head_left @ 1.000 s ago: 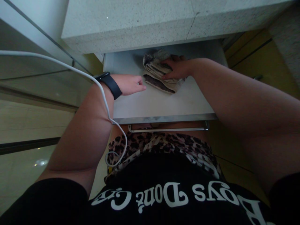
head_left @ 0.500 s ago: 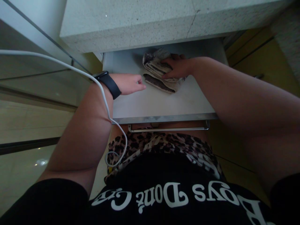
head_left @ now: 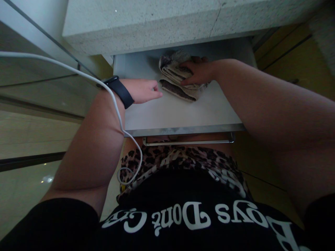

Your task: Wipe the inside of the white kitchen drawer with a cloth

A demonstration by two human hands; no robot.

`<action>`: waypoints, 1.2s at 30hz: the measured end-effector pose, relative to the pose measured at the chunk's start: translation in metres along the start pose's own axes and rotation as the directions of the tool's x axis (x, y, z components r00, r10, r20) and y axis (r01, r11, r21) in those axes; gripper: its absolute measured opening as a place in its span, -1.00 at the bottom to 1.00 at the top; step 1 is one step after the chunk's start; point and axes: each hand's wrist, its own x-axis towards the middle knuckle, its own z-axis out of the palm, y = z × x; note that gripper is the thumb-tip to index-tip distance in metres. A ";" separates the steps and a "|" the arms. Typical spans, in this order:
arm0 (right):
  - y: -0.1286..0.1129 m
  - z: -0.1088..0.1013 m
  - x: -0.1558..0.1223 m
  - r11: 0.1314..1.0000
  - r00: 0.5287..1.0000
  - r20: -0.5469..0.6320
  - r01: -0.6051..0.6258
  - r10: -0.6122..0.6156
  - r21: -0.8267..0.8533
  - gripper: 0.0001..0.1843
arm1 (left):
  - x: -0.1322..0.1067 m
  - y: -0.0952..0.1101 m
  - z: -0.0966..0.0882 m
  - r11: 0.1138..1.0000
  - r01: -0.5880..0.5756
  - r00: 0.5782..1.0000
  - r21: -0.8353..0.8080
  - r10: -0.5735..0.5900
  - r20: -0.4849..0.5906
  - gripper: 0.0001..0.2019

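A folded towel point(head_left: 180, 75), brown-grey and cream with a fuzzy top, lies in layers inside the pulled-out white drawer point(head_left: 167, 116). My right hand point(head_left: 200, 72) grips it from the right side, thumb toward me and fingers over the far part; some fingertips are hidden behind the cloth. Just left of the towel, apart from it, my left hand point(head_left: 145, 91) hovers over the drawer with its fingers curled in and nothing showing in them. A black watch point(head_left: 121, 91) is on that wrist.
A speckled stone countertop point(head_left: 146, 28) overhangs the drawer's back. The drawer's metal bar handle point(head_left: 188, 142) is close to my body. A white cable point(head_left: 115, 108) hangs across my left forearm. Cabinet fronts point(head_left: 285, 55) stand at the right.
Both hands and the towel keep nearly the same positions. The view has shifted very slightly.
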 end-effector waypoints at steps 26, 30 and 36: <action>-0.001 -0.002 0.002 1.000 0.999 0.029 -0.020 0.020 -0.022 0.10 | -0.004 -0.003 0.002 0.998 -0.010 1.000 -0.063 0.009 -0.012 -0.35; -0.001 -0.001 0.003 1.000 1.000 0.020 -0.001 0.001 -0.022 0.08 | -0.004 -0.003 0.002 0.998 -0.002 1.000 -0.070 0.002 -0.007 -0.37; -0.003 -0.003 0.000 1.000 1.000 0.024 -0.011 0.012 -0.020 0.06 | -0.007 0.001 0.000 0.999 0.012 1.000 -0.033 -0.012 0.011 -0.42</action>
